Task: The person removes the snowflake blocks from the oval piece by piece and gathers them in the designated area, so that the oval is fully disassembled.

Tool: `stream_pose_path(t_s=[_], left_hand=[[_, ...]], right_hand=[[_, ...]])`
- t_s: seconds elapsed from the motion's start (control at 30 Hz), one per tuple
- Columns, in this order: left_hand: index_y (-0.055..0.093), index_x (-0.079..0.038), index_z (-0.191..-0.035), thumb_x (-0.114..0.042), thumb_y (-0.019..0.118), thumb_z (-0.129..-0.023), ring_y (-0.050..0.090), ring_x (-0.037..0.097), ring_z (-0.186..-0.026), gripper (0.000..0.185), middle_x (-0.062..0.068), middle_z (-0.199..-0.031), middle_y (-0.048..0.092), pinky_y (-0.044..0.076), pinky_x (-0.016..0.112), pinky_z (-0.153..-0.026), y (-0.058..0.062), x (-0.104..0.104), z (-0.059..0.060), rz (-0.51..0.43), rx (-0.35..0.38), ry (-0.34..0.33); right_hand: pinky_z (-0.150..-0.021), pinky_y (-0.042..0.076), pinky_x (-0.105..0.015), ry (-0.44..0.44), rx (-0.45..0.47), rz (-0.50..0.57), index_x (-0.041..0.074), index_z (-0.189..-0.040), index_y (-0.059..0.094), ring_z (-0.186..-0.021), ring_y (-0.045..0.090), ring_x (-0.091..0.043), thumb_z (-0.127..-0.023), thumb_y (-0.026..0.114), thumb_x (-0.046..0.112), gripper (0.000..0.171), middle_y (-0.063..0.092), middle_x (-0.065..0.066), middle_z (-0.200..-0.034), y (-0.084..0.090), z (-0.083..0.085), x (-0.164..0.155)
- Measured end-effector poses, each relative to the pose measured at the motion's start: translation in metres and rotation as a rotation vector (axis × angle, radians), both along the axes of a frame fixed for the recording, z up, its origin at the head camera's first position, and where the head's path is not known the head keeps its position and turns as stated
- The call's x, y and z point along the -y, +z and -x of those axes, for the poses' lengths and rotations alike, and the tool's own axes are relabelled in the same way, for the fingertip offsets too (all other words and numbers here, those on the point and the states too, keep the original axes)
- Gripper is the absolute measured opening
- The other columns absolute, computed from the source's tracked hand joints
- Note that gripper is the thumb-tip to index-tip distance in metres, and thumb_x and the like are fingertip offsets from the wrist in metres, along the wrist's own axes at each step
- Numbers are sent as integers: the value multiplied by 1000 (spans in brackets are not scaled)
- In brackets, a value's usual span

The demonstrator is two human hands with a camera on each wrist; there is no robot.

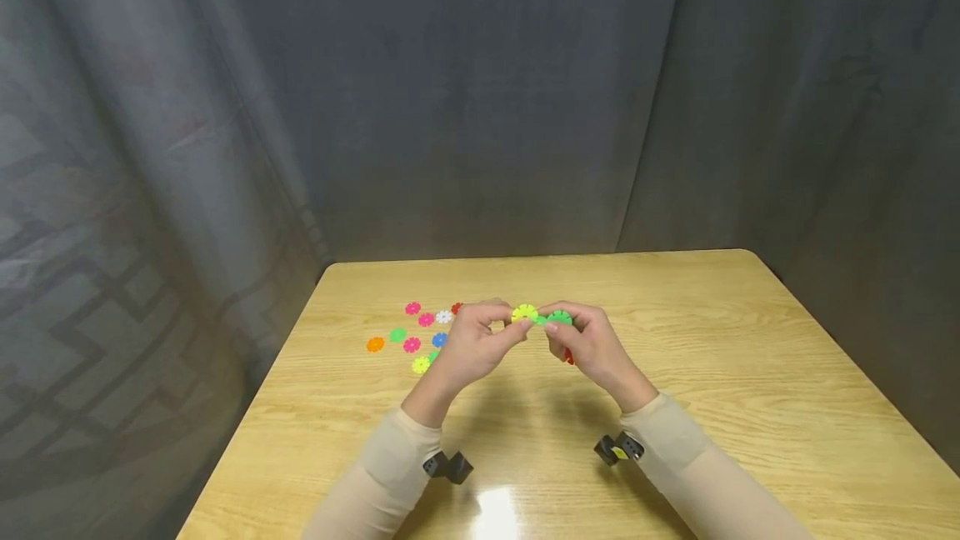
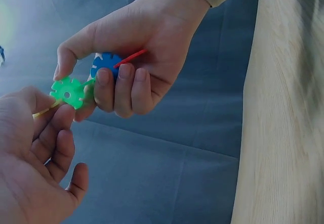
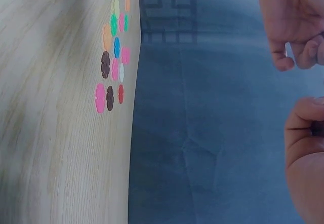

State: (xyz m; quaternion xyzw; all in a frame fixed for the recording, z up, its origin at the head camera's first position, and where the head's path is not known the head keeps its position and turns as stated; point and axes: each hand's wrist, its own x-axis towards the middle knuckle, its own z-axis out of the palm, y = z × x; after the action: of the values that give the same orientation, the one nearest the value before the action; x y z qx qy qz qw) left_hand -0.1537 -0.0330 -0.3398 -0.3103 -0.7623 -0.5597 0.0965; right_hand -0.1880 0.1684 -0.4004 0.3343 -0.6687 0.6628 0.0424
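Right now left hand (image 1: 468,346) pinches a yellow disc (image 1: 523,312), right hand (image 1: 588,344) grips joined green disc (image 1: 559,317) at 3 o'clock

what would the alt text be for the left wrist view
Two hands meet in the air over a grey cloth backdrop: the right hand grips a joined cluster of a green snowflake disc, a blue disc and a red piece, while the left hand pinches a yellow piece against it. A wooden table runs along the right edge.
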Motion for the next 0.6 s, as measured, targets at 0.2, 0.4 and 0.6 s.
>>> stream_pose_path(t_s=[0.2,0.4,0.6], left_hand=[[72,2,-76,4,66,-89,44,18,-65,14,3,-68,55,39,27,-59,-15,0,10,6,4,24],[67,-3,-68,2,68,-88,44,14,-65,21,0,-66,52,36,26,-56,-32,-2,22,-35,21,34],[62,-8,-65,-2,67,-89,36,13,-52,25,0,-69,54,28,24,-45,-31,-6,20,-77,30,42]], right_hand=[[-42,37,-29,31,-18,30,-6,-104,67,-46,41,-18,-96,51,3,21,45,-11,-54,-3,1,1],[-42,37,-29,53,-2,45,-5,-102,68,-45,40,-19,-95,50,6,23,43,-10,-52,-5,2,1],[-42,37,-29,62,5,69,-10,-102,67,-44,38,-20,-94,49,6,24,41,-11,-51,-5,4,1]])
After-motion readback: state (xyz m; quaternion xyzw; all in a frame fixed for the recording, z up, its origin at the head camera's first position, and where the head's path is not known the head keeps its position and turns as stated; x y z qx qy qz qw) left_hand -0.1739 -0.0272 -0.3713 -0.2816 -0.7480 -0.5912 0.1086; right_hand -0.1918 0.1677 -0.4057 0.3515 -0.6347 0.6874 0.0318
